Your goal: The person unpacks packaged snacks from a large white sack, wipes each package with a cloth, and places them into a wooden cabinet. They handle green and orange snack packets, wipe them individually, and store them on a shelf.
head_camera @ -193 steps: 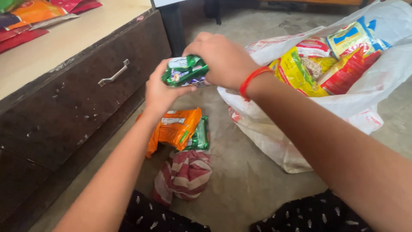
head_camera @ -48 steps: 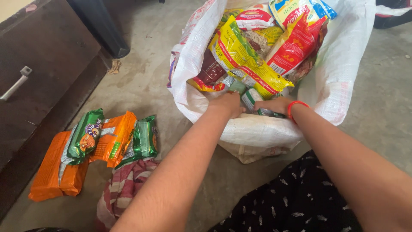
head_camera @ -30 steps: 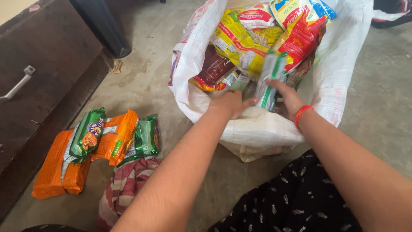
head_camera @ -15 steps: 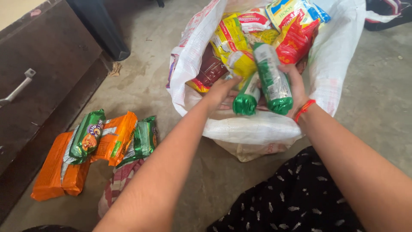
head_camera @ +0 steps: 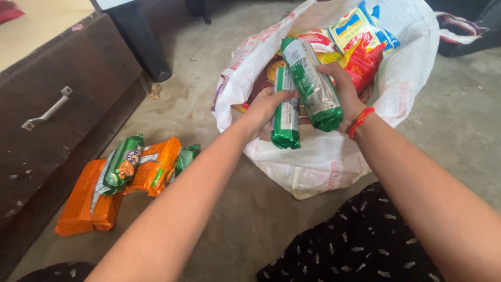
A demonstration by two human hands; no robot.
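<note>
My left hand (head_camera: 264, 106) grips a green and white biscuit roll (head_camera: 285, 112), held upright over the front rim of a white woven sack (head_camera: 318, 162). My right hand (head_camera: 345, 91), with a red thread at the wrist, holds a second, longer green biscuit roll (head_camera: 312, 83) tilted beside the first. Both rolls hang just above the sack's opening. Inside the sack lie several yellow, red and blue snack packets (head_camera: 364, 42).
On the concrete floor at the left lies a pile of orange biscuit packs (head_camera: 88, 196) and green packets (head_camera: 122, 164). A dark wooden drawer front with a metal handle (head_camera: 47, 109) stands at the far left. My legs in black patterned cloth (head_camera: 344, 245) are at the bottom.
Both hands reached into the sack, pulled out two green rolls and lifted them clear above its rim. The view shifted slightly right and down.
</note>
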